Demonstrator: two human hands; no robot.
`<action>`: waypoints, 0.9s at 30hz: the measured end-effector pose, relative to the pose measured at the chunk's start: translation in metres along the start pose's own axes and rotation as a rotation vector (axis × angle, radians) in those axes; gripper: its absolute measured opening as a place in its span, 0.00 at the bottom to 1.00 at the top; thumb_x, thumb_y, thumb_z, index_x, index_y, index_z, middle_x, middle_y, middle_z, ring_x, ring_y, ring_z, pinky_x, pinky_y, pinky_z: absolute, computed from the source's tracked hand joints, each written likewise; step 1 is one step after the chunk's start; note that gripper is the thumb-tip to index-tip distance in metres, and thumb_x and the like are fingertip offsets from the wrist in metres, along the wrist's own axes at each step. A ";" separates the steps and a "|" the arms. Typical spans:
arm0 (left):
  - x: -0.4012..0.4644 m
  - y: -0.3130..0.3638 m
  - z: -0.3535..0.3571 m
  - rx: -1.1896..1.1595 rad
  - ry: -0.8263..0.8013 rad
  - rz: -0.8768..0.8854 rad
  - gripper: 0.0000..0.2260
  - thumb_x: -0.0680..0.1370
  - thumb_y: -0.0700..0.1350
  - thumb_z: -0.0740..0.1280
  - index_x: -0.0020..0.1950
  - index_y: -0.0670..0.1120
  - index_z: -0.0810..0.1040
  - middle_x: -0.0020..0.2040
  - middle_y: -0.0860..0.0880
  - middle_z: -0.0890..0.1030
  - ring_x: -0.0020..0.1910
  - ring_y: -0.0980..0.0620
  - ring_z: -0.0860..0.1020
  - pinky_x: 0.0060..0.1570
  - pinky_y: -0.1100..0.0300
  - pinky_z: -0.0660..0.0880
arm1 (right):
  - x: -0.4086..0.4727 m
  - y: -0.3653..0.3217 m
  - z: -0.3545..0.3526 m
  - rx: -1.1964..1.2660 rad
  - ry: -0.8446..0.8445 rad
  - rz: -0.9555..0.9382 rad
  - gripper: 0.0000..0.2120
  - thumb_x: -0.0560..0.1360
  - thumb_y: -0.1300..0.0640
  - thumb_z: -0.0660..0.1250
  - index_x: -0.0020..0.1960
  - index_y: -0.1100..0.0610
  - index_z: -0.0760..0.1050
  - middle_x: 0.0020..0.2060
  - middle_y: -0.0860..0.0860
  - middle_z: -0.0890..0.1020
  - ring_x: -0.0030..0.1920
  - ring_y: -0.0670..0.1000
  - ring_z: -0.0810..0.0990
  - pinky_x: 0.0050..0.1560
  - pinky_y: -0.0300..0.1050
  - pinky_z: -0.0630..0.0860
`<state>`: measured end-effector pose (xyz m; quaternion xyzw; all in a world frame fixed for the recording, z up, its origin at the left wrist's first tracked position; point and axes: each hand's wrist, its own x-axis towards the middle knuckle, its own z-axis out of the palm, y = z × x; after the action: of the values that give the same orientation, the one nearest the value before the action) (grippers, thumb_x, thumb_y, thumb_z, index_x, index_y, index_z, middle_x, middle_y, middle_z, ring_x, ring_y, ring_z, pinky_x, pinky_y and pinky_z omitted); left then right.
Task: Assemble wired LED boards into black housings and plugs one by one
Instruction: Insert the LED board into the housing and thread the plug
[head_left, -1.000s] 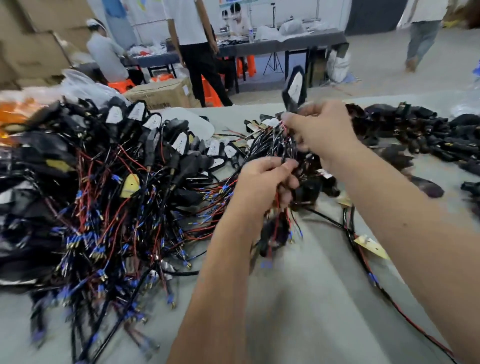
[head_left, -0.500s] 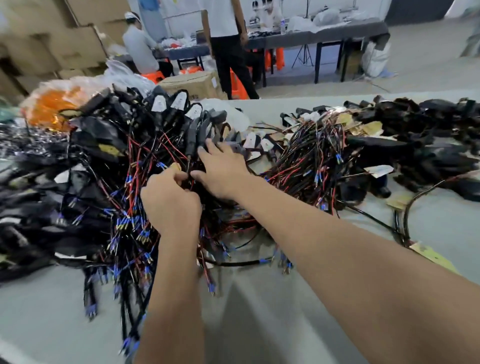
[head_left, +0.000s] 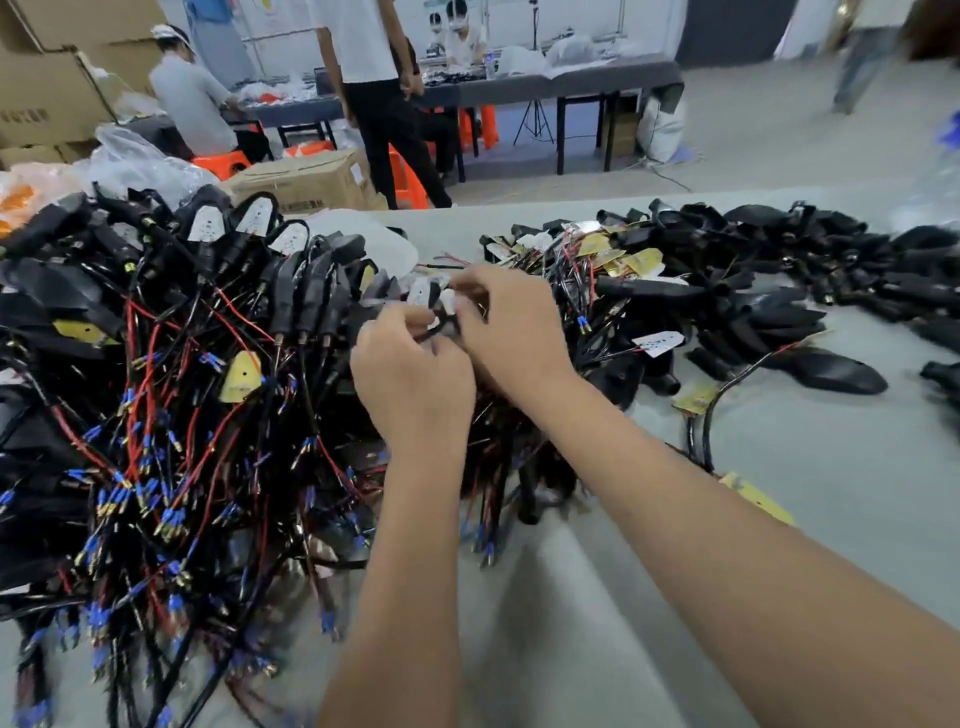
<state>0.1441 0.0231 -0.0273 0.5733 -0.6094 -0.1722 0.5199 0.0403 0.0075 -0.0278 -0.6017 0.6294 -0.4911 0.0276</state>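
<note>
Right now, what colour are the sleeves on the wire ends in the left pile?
Blue sleeves over metal tips, on red and black wires; clearest in the head view.

Black housings (head_left: 810, 312), red and black wires (head_left: 156, 415) tipped with blue-sleeved terminals (head_left: 122, 493), white LED boards (head_left: 205, 223), yellow boards (head_left: 240, 370), pale grey-green table (head_left: 831, 467), orange stools (head_left: 223, 162), brown cardboard boxes (head_left: 306, 182)
</note>
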 end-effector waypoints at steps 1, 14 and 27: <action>-0.004 0.005 0.013 -0.029 -0.041 0.016 0.10 0.75 0.37 0.67 0.53 0.45 0.82 0.50 0.47 0.83 0.52 0.45 0.80 0.57 0.48 0.76 | -0.002 0.012 -0.013 -0.015 0.072 0.030 0.11 0.78 0.62 0.65 0.56 0.58 0.84 0.49 0.52 0.87 0.52 0.54 0.83 0.58 0.52 0.77; -0.048 0.037 0.112 -0.204 -0.252 0.119 0.10 0.75 0.33 0.67 0.46 0.48 0.82 0.45 0.49 0.83 0.39 0.55 0.81 0.46 0.59 0.80 | -0.012 0.140 -0.122 -0.765 -0.017 0.141 0.24 0.75 0.61 0.72 0.70 0.53 0.73 0.63 0.53 0.77 0.66 0.60 0.71 0.66 0.60 0.67; -0.042 0.037 0.104 -0.422 -0.395 -0.092 0.07 0.79 0.37 0.66 0.44 0.46 0.79 0.36 0.47 0.84 0.30 0.49 0.85 0.40 0.48 0.85 | -0.050 0.139 -0.164 -0.420 0.066 0.139 0.06 0.72 0.59 0.77 0.48 0.53 0.85 0.51 0.50 0.83 0.54 0.54 0.79 0.57 0.48 0.73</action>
<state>0.0295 0.0304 -0.0575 0.4346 -0.6230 -0.4269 0.4906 -0.1503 0.1137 -0.0610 -0.5331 0.7583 -0.3653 -0.0853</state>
